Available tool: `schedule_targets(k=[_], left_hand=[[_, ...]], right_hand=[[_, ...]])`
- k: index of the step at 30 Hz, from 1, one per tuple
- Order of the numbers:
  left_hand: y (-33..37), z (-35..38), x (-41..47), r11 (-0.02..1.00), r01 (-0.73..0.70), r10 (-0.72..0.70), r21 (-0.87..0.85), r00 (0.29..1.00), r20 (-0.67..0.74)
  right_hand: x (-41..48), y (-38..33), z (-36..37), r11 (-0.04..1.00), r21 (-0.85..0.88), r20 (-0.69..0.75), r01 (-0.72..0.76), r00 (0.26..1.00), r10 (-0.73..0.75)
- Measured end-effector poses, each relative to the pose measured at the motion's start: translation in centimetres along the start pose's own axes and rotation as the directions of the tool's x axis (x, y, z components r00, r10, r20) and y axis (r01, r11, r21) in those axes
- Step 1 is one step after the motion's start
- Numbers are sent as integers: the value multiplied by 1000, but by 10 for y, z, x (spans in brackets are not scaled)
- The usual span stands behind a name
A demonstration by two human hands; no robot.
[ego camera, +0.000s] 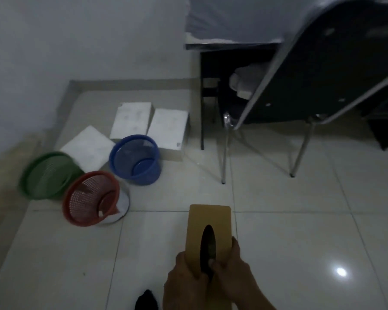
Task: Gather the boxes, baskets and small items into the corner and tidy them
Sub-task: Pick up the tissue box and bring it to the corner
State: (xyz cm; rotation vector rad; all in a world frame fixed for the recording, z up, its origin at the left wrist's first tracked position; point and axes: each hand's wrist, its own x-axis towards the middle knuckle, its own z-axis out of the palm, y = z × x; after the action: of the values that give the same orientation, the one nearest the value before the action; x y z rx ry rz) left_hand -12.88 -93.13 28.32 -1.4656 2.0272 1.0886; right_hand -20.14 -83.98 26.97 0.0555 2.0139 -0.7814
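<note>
A tan tissue box [208,218] with a dark oval slot is held over the floor at the bottom centre. My left hand [184,280] grips its left edge and my right hand [235,269] grips its right edge, thumb at the slot. In the corner by the wall lie three white boxes: one at the back [132,118], one to its right [169,128], one turned at an angle [87,147]. A blue basket [136,158], a green basket [47,175] and a red basket [91,199] stand tilted in front of them.
A black chair [318,70] with metal legs stands at the right, beside a dark desk [211,48]. Pale tiles cover the floor. A dark sock or foot [147,299] shows at the bottom edge.
</note>
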Motion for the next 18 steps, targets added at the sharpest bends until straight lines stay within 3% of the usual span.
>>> schedule_targets(k=[9,11,15,18], left_hand=[[-42,-106,68,986,-42,44,-164,999,10],[-51,-120,87,985,-51,48,-162,999,-20],[-68,-132,133,991,-28,35,-133,998,49],[-67,-135,163,976,182,-166,-123,978,129]], right_hand=[[28,-97,85,992,1,-20,-127,992,127],[37,-111,100,986,42,-38,-160,986,162],[62,-134,120,943,195,-46,-270,958,284],[86,-149,130,877,304,-31,-372,916,399]])
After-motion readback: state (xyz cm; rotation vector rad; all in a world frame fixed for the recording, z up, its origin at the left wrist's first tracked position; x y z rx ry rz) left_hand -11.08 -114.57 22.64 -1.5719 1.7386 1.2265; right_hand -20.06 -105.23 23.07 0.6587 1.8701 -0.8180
